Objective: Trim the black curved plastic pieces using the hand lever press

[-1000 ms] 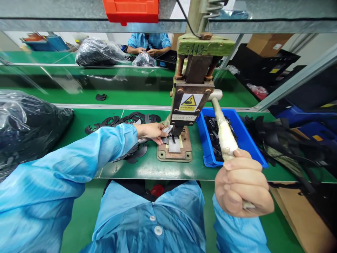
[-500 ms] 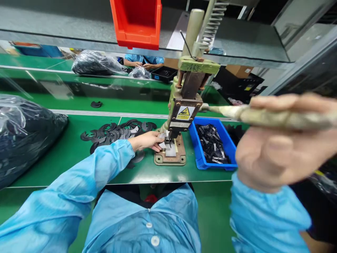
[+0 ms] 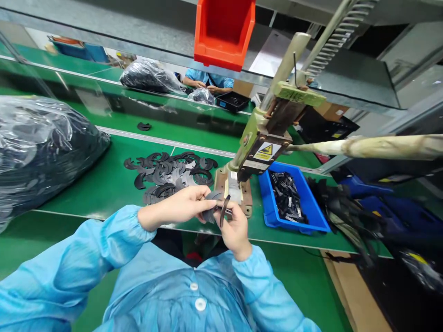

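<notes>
My left hand point(image 3: 188, 201) pinches a grey, flat crescent-shaped piece point(image 3: 208, 215) in front of the hand press. Close against it, my right hand point(image 3: 236, 229) is closed on a dark curved strip point(image 3: 224, 210); whether the strip and the crescent are joined, I cannot tell. Both hands are just short of the base point(image 3: 246, 198) of the green lever press point(image 3: 265, 145), and they hide part of it. A pale plate point(image 3: 233, 187) lies on that base under the ram. The press's wrapped lever point(image 3: 374, 146) sticks out to the right, with no hand on it.
Loose dark crescent pieces point(image 3: 166, 173) are heaped left of the press. To its right stands a blue bin point(image 3: 316, 223) of small black parts. A large plastic bag point(image 3: 44, 147) bulges at the left. An orange bin point(image 3: 221, 57) hangs overhead. Across the bench, another person's hands point(image 3: 206, 86) work.
My right hand has let go of the lever and come down to the front of the press. My left hand has drawn back from the press base with the crescent piece. The view has shifted.
</notes>
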Action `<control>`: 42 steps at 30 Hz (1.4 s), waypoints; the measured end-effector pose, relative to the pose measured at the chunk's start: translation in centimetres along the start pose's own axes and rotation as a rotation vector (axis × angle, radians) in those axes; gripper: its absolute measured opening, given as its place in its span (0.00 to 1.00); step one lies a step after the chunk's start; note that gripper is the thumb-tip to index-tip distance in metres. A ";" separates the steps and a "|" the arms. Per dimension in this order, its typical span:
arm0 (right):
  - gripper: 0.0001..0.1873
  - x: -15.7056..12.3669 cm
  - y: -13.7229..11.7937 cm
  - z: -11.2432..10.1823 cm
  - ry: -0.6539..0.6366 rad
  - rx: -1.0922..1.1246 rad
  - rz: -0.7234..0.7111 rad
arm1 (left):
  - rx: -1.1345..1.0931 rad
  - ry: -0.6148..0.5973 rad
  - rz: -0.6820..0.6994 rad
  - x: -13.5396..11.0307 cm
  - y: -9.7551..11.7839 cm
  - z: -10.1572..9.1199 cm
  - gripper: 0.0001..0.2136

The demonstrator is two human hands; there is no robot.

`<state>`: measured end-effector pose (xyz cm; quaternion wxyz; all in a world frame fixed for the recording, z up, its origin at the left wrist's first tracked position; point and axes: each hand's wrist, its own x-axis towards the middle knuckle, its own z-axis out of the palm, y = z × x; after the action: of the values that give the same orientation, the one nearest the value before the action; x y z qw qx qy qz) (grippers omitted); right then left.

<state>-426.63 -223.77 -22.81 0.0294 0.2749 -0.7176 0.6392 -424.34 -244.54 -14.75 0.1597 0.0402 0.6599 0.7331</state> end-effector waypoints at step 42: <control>0.07 -1.3 -0.8 -2.3 -0.003 -0.395 -0.339 | 0.581 0.186 0.362 0.4 -2.3 1.6 0.15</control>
<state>-425.97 -221.15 -22.21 0.1881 0.3810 -0.7721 0.4725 -423.82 -242.70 -16.85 -0.0518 0.1331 0.8347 0.5318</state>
